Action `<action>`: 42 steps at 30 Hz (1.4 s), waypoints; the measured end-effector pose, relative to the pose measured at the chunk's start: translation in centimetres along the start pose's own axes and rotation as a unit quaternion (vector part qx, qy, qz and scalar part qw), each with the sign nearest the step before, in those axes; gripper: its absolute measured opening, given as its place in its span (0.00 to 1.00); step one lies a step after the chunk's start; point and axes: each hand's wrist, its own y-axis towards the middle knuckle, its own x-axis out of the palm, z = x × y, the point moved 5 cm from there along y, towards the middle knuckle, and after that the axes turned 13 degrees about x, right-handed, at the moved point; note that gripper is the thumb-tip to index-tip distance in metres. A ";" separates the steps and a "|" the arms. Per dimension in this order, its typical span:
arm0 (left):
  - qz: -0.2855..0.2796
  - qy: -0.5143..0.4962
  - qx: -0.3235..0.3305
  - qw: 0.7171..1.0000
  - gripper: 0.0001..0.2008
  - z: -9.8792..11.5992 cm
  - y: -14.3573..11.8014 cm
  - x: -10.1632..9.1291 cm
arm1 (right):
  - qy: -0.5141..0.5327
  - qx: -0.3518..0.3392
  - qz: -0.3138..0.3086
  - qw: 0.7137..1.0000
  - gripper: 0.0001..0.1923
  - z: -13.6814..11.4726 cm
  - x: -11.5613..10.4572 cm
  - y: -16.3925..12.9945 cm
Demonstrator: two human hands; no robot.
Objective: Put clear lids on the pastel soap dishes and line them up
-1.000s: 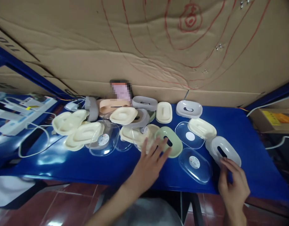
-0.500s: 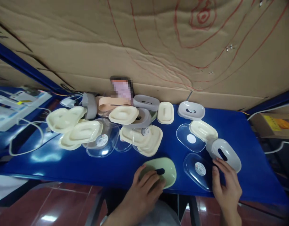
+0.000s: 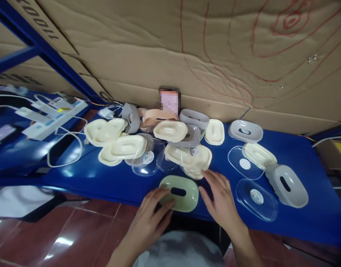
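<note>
A light green oval shell with a dark slot (image 3: 188, 205) lies near the table's front edge. The fingers of my left hand (image 3: 155, 209) are closed over its left end. My right hand (image 3: 222, 194) is open, thumb and fingers apart. Its thumb is by the shell's right rim, and its fingertips are at the edge of a cream lid-like piece (image 3: 202, 159); whether they touch it I cannot tell. Just behind the green shell, a clear oval cover with a round label partly overlaps cream pieces. Right of my right hand lies another clear cover (image 3: 263, 207) with a label.
Grey slotted shells (image 3: 295, 185) stand at the right, beside a cream piece (image 3: 259, 155). More cream pieces (image 3: 128, 146), clear covers and a peach band (image 3: 159, 115) crowd the left and back. A phone (image 3: 169, 101) leans on the cardboard wall. Cables and power strips (image 3: 53, 118) lie far left.
My right hand has moved left, from the grey shell to between the green shell and cream pieces. My left hand remains at the green shell, whose slot now shows fully. The view has turned left.
</note>
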 end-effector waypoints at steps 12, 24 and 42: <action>0.084 -0.057 0.025 0.995 0.16 -1.0 1.0 1.2 | -0.124 0.062 0.027 0.990 0.32 4.4 0.3 -2.2; 0.135 0.187 -0.092 0.969 0.22 -2.0 -0.6 -0.8 | -0.069 0.038 0.082 0.993 0.32 3.5 -0.9 -5.8; 0.070 0.158 -0.074 0.982 0.12 -5.6 2.9 -2.4 | -0.091 0.043 -0.004 0.995 0.33 2.2 1.7 -5.2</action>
